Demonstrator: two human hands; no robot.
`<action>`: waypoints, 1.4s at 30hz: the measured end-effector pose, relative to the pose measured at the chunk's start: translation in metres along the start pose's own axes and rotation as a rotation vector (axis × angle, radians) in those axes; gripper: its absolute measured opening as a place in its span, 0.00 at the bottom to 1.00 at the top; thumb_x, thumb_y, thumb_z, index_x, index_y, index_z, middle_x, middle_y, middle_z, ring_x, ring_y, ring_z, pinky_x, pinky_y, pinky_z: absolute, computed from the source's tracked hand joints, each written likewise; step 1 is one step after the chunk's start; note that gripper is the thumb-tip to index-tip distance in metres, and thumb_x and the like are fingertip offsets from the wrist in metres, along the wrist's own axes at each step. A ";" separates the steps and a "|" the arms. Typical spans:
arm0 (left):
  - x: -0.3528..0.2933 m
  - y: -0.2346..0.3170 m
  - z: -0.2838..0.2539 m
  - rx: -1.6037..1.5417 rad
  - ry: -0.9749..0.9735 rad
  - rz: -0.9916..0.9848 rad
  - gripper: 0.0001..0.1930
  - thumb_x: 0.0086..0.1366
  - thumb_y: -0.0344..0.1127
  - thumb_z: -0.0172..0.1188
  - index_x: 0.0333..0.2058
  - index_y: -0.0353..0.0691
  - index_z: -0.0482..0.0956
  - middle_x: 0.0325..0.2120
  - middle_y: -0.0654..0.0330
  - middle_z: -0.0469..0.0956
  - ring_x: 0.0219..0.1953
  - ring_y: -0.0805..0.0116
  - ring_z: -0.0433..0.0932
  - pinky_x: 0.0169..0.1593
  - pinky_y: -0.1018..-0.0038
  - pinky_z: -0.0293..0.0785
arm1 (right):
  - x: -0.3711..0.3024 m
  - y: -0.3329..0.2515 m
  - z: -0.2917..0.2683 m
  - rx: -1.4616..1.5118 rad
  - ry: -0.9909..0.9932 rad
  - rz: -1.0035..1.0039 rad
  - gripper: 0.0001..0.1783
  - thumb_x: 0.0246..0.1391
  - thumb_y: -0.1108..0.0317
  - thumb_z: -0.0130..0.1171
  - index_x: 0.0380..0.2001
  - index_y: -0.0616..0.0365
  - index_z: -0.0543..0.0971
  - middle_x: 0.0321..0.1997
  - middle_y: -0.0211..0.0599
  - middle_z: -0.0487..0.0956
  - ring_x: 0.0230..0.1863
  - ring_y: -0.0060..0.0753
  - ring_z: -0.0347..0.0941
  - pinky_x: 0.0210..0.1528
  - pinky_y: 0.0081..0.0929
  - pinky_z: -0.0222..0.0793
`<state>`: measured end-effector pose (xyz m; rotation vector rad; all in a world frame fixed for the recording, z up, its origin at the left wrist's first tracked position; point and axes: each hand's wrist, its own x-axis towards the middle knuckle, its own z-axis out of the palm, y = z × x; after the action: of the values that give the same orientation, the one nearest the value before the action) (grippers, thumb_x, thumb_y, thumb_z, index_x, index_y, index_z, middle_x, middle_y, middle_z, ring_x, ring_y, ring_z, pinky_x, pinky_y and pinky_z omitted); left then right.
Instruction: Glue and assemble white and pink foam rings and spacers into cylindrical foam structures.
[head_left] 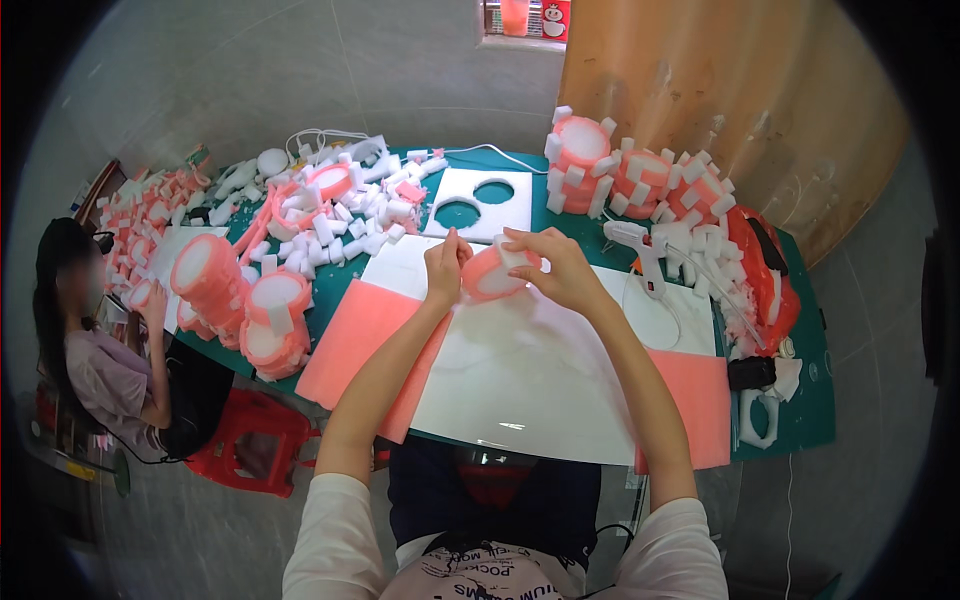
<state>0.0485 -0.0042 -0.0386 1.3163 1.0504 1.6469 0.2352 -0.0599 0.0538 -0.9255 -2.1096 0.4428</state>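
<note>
Head view, hands: left hand (443,268) and right hand (560,268) both have fingers closed on the round pink foam ring with a white disc centre (492,278), held just above the white sheet (520,370) on the green tabletop (800,410).
Right hand detail: thumb presses a small white foam block (512,254) on the ring's rim.
Nearby: white glue gun (645,252) just right; loose white foam blocks (350,225) to the left.
Stacks: finished pink rings (245,300) at left and pink rings studded with white blocks (640,175) at right.

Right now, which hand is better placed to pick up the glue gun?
Right. The right hand is beside the glue gun, lying just to its right on the table. The left hand is on the far side of the pink foam ring.
</note>
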 end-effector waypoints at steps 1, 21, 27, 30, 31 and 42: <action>0.000 0.005 0.001 -0.003 -0.008 0.004 0.26 0.65 0.45 0.41 0.13 0.35 0.70 0.09 0.66 0.66 0.14 0.79 0.59 0.20 0.81 0.53 | 0.000 0.000 0.000 0.009 0.007 0.000 0.27 0.39 0.68 0.64 0.47 0.54 0.73 0.39 0.31 0.78 0.36 0.32 0.66 0.40 0.26 0.64; -0.186 0.317 -0.018 -0.264 0.113 2.160 0.19 0.66 0.33 0.37 0.51 0.26 0.59 0.55 0.50 0.60 0.59 0.59 0.55 0.63 0.67 0.46 | 0.002 0.007 0.001 0.061 -0.029 0.040 0.20 0.41 0.66 0.63 0.41 0.54 0.77 0.50 0.27 0.73 0.37 0.31 0.65 0.40 0.25 0.65; -0.197 0.309 -0.028 -0.323 -0.132 2.115 0.19 0.66 0.32 0.34 0.52 0.25 0.58 0.57 0.49 0.57 0.61 0.60 0.51 0.65 0.66 0.41 | 0.001 0.004 0.000 0.083 -0.029 0.045 0.20 0.41 0.66 0.63 0.41 0.53 0.77 0.50 0.27 0.73 0.37 0.31 0.65 0.40 0.25 0.65; -0.200 0.307 -0.030 -0.311 -0.210 2.003 0.20 0.67 0.32 0.33 0.54 0.25 0.56 0.57 0.48 0.55 0.62 0.60 0.49 0.65 0.66 0.40 | 0.001 0.003 0.001 0.089 -0.025 0.034 0.20 0.41 0.65 0.63 0.41 0.53 0.77 0.50 0.27 0.73 0.38 0.31 0.65 0.40 0.25 0.65; -0.200 0.307 -0.030 -0.308 -0.209 2.005 0.20 0.67 0.32 0.33 0.54 0.25 0.56 0.57 0.48 0.55 0.62 0.60 0.49 0.65 0.66 0.40 | 0.001 0.002 0.002 0.091 -0.025 0.034 0.20 0.41 0.65 0.63 0.41 0.53 0.77 0.50 0.27 0.73 0.38 0.31 0.65 0.40 0.24 0.65; -0.172 0.317 -0.021 -0.423 -0.011 2.063 0.22 0.66 0.34 0.38 0.56 0.32 0.55 0.58 0.52 0.56 0.62 0.62 0.48 0.65 0.67 0.41 | 0.007 -0.003 0.006 0.103 -0.051 0.044 0.19 0.41 0.65 0.63 0.41 0.53 0.77 0.51 0.27 0.73 0.38 0.30 0.65 0.39 0.24 0.65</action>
<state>0.0354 -0.2814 0.1919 2.0741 -1.3390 2.7356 0.2256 -0.0568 0.0554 -0.9108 -2.0943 0.5972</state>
